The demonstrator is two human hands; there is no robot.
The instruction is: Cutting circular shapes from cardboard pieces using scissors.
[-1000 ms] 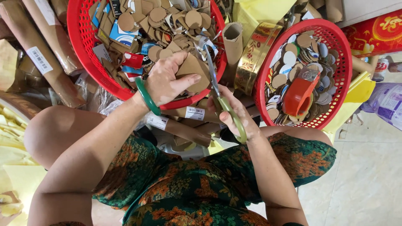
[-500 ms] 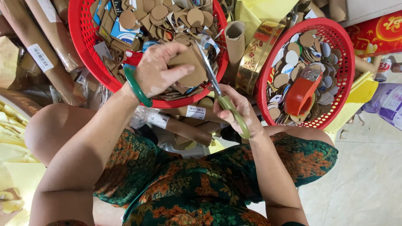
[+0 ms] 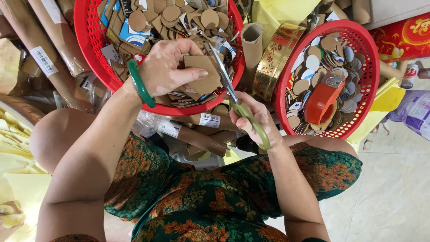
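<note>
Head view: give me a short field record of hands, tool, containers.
left hand: holds a brown cardboard piece over the left basket
right hand: grips green-handled scissors, blades at the cardboard's edge
left basket: red, holds cardboard scraps and offcuts
right basket: red, holds cut round discs and an orange tape dispenser
between baskets: cardboard tube, gold tin
wrist: green bangle on the left
</note>
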